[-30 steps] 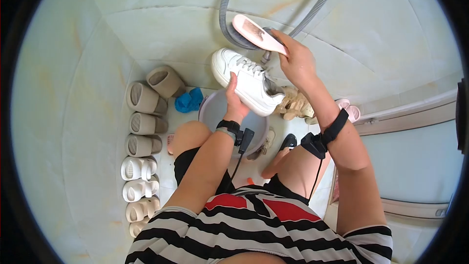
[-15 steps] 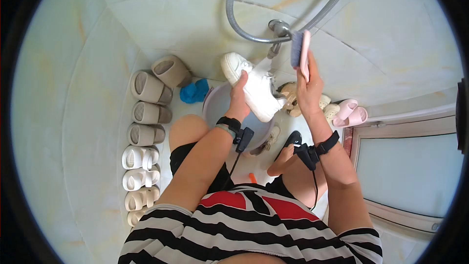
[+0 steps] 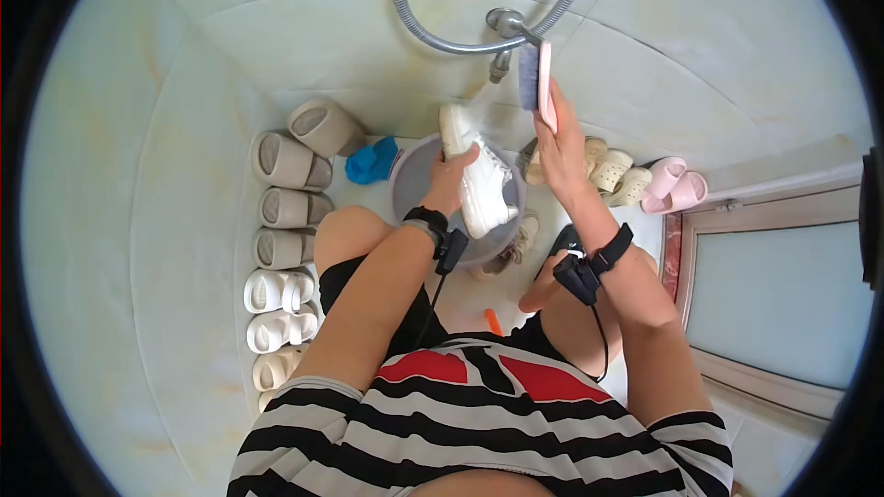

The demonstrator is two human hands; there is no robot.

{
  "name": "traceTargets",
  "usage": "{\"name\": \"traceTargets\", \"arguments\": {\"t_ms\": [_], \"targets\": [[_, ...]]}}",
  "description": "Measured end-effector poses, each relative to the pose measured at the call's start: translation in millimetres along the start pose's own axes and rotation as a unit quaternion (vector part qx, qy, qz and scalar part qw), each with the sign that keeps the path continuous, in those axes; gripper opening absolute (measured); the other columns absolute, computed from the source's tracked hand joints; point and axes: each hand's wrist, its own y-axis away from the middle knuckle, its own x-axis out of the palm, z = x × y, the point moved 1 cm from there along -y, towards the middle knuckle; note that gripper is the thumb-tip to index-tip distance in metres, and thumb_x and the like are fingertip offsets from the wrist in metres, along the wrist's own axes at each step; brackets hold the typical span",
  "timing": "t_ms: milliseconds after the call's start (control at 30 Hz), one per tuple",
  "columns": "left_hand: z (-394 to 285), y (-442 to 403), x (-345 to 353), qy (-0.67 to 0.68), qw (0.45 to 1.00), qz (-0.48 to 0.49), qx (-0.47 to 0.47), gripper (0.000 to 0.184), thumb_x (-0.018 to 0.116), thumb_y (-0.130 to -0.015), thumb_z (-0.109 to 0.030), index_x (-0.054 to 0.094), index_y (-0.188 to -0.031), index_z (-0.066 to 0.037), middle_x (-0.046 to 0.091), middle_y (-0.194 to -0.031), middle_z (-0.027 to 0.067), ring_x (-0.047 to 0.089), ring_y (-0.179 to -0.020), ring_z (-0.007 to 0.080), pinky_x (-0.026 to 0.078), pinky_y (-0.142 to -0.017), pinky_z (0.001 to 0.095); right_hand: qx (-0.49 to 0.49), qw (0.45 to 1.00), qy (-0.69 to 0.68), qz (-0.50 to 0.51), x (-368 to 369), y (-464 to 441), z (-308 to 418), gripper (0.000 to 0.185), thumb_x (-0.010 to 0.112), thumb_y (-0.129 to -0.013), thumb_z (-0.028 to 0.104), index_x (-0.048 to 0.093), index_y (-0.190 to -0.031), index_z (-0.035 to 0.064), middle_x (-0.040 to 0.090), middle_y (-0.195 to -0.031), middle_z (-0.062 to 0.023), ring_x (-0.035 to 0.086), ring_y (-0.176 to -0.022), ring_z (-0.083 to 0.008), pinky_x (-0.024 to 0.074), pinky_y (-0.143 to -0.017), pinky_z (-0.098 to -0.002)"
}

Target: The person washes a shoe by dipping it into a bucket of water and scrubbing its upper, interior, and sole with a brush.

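A white sneaker point(image 3: 482, 186) is gripped in my left hand point(image 3: 448, 182), thumb over its side, tilted above a round basin point(image 3: 405, 186). Water from the wall tap point(image 3: 500, 66) splashes on its toe. My right hand point(image 3: 564, 143) is closed around a scrub brush point(image 3: 545, 83) with a pink back and bluish-grey bristles. The brush is held upright close to the tap, apart from the sneaker, bristles facing left. The fingers behind the brush are partly hidden.
Beige slippers point(image 3: 293, 158) and white sandals point(image 3: 276, 293) line the left wall. A blue cloth-like item point(image 3: 371, 161) lies beside the basin. Tan clogs point(image 3: 611, 170) and pink slippers point(image 3: 677, 186) stand at right, near a door point(image 3: 783, 281). A metal hose point(image 3: 479, 44) loops above.
The sneaker has turned more upright and its toe now meets the water stream. The brush has shifted slightly left with my right hand. The camera view has moved a little.
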Motion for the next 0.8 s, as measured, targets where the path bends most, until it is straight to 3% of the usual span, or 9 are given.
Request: {"name": "traceTargets", "arguments": {"t_ms": [67, 167, 267, 333, 533, 700, 800], "targets": [[2.4, -4.2, 0.8, 0.011, 1.0, -0.005, -0.016, 0.051, 0.072, -0.084, -0.024, 0.049, -0.124, -0.002, 0.059, -0.115, 0.0148, 0.06, -0.103, 0.029, 0.051, -0.089, 0.0444, -0.022, 1.0, 0.002, 0.01, -8.5, -10.6, 15.8, 0.048, 0.05, -0.09, 0.003, 0.041, -0.138, 0.0024, 0.055, -0.12, -0.0172, 0.051, -0.112, -0.027, 0.0371, -0.098, -0.0344], [0.3, -9.5, 4.8, 0.122, 0.987, 0.093, -0.039, 0.054, 0.07, -0.084, -0.023, 0.045, -0.126, 0.001, 0.057, -0.117, 0.0167, 0.06, -0.104, 0.0313, 0.05, -0.091, 0.046, -0.051, 0.998, 0.03, 0.021, -18.2, -8.7, 20.8, 0.049, 0.049, -0.09, 0.0, 0.041, -0.138, 0.0037, 0.054, -0.119, -0.0186, 0.051, -0.111, -0.0312, 0.0382, -0.098, -0.036], [-10.9, 7.5, 13.7, 0.176, 0.981, 0.08, -0.025, 0.055, 0.063, -0.09, -0.032, 0.044, -0.13, 0.0, 0.055, -0.123, 0.0172, 0.056, -0.111, 0.0327, 0.045, -0.098, 0.0469, -0.032, 0.997, 0.06, 0.021, -22.3, 9.4, 10.8, 0.048, 0.049, -0.089, -0.001, 0.043, -0.136, 0.0047, 0.054, -0.116, -0.0197, 0.053, -0.108, -0.0343, 0.0407, -0.095, -0.037], [-13.9, 3.9, 6.5, 0.195, 0.978, 0.063, 0.041, 0.054, 0.061, -0.09, -0.036, 0.046, -0.131, -0.003, 0.053, -0.13, 0.0132, 0.051, -0.12, 0.0294, 0.039, -0.105, 0.0427, -0.008, 0.998, 0.057, 0.019, -23.6, 17.9, 1.1, 0.047, 0.049, -0.089, -0.002, 0.044, -0.135, 0.0048, 0.054, -0.115, -0.0195, 0.053, -0.107, -0.0342, 0.0414, -0.094, -0.0366], [-30.0, 2.2, -10.5, 0.251, 0.961, -0.012, 0.112, 0.06, 0.062, -0.09, -0.038, 0.042, -0.134, -0.003, 0.05, -0.134, 0.0111, 0.048, -0.123, 0.0267, 0.037, -0.106, 0.04, -0.041, 0.998, 0.03, 0.042, -29.4, -10.4, 35.5, 0.047, 0.048, -0.088, -0.002, 0.044, -0.135, 0.0039, 0.052, -0.118, -0.0195, 0.053, -0.108, -0.0333, 0.0418, -0.094, -0.0366], [-44.5, 5.9, -12.1, 0.269, 0.954, -0.002, 0.134, 0.062, 0.062, -0.09, -0.039, 0.041, -0.135, -0.003, 0.049, -0.135, 0.0104, 0.048, -0.124, 0.0254, 0.036, -0.107, 0.0383, -0.129, 0.99, 0.057, 0.033, -26.8, -39.3, 47.8, 0.051, 0.048, -0.088, -0.001, 0.041, -0.138, 0.0023, 0.047, -0.126, -0.0223, 0.049, -0.115, -0.0359, 0.0398, -0.099, -0.0371], [-49.2, 9.6, -9.4, 0.274, 0.951, 0.019, 0.143, 0.062, 0.061, -0.091, -0.039, 0.04, -0.136, -0.002, 0.048, -0.136, 0.0102, 0.046, -0.125, 0.0248, 0.036, -0.107, 0.0377, -0.092, 0.99, 0.092, 0.046, -26.7, -44.9, 57.6, 0.052, 0.048, -0.087, -0.001, 0.038, -0.138, -0.0012, 0.045, -0.128, -0.0252, 0.046, -0.119, -0.0388, 0.0385, -0.102, -0.0382]]}}
